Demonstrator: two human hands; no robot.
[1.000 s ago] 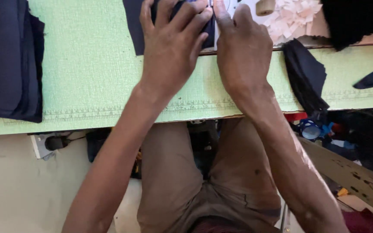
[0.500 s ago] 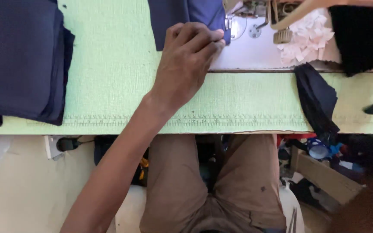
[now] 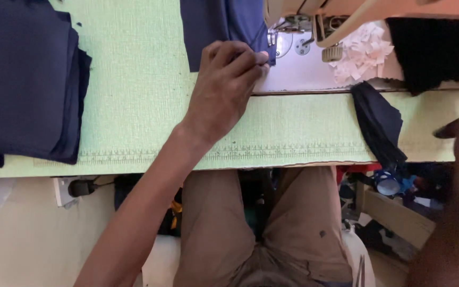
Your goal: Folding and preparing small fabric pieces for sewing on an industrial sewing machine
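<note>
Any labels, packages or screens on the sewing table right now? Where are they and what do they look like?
Pile of small labels: on the white machine bed, right of the needle area; little white rectangular tags, loosely heaped.
Ruler marking: a printed scale strip along the near edge of the green table top.
No packages or screens show.
</note>
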